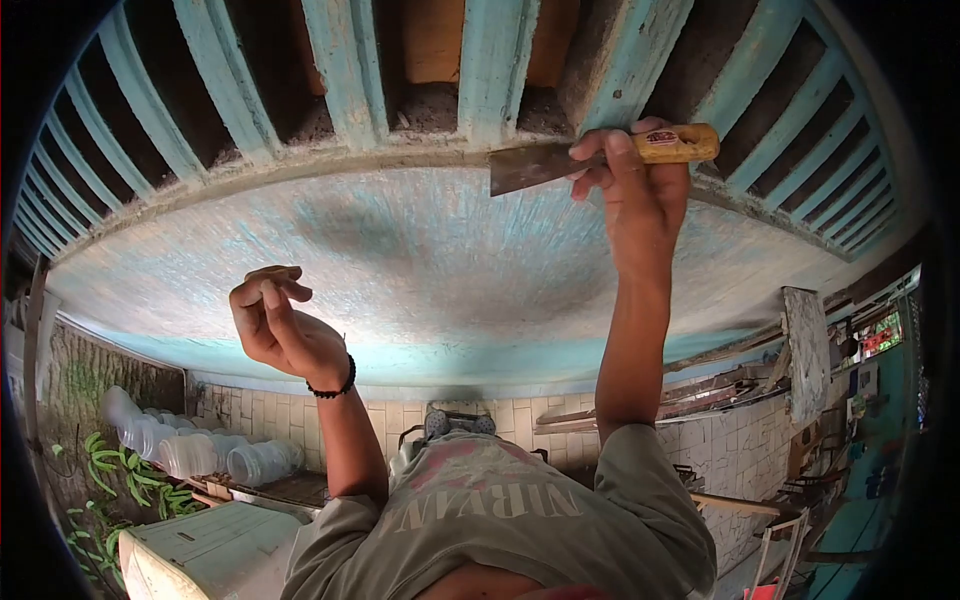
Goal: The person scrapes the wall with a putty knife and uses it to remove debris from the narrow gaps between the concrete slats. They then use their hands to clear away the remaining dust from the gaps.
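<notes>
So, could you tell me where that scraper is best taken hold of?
By the wooden handle, from its butt end: it is round and thick, lying nearly level, while the blade is thin and flat. The right hand grips there.

Top of frame: worn turquoise beams (345, 70) fanned side by side, dark gaps between
Middle: pale blue curved surface (400, 270), streaked, grey patch near centre
Lower centre: wall of small white tiles (510, 415)
Lower left: row of clear plastic bottles (200, 450), green leaves (100, 470), white box (210, 545)
Right: leaning board (805, 350), stacked timber planks (700, 390), daylight at the edge
</notes>
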`<state>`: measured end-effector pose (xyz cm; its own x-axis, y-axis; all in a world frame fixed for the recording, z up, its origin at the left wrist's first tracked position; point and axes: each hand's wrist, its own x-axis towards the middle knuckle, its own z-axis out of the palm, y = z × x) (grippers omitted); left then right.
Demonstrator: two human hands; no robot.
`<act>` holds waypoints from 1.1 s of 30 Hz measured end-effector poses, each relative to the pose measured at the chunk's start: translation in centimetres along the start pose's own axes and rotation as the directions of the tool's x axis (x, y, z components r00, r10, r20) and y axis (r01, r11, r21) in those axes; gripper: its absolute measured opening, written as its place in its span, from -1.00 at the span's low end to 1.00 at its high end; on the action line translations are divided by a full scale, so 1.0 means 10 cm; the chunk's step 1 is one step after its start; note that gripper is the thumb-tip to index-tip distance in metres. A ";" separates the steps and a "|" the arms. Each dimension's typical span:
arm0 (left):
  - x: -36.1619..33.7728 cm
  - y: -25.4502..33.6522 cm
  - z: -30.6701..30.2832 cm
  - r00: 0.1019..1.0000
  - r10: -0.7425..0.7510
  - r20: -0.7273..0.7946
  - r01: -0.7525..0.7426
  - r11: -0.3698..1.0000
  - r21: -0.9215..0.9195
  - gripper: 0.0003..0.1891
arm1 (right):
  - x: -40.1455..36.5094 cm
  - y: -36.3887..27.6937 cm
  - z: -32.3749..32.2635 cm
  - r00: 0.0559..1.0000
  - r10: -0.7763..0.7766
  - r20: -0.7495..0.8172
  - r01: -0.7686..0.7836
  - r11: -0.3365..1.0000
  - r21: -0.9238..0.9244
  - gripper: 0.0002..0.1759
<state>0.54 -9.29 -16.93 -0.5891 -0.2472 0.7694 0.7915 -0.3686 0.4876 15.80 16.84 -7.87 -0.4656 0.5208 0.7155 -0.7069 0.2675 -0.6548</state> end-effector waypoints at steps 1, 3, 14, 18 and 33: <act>0.00 0.02 0.01 1.000 0.004 0.004 -0.004 1.000 0.005 -0.83 | 0.01 -0.05 -0.01 0.999 0.015 -0.049 -0.015 1.000 0.000 -0.79; 0.01 0.07 0.04 1.000 -0.003 -0.010 0.003 1.000 0.020 -0.83 | 0.02 -0.10 -0.14 0.999 0.015 -0.047 -0.015 1.000 -0.009 -0.78; -0.06 0.00 0.11 0.999 -0.011 0.030 0.011 1.000 -0.016 -0.84 | -0.03 0.02 -0.17 0.998 -0.008 -0.061 0.011 0.999 0.041 -0.85; -0.09 0.06 0.24 0.999 -0.032 -0.004 0.032 0.999 -0.001 -0.85 | -0.01 0.14 0.23 0.999 -0.043 0.033 0.041 0.998 0.051 -0.79; -0.05 0.17 -0.03 1.000 0.001 0.010 -0.002 0.996 0.086 -0.85 | -0.01 0.18 0.34 0.999 -0.025 0.025 0.024 0.998 0.055 -0.75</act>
<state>2.10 -10.09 -16.59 -0.5865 -0.2382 0.7741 0.8037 -0.2897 0.5198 12.84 14.51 -8.30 -0.4605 0.4938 0.7376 -0.7460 0.2350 -0.6231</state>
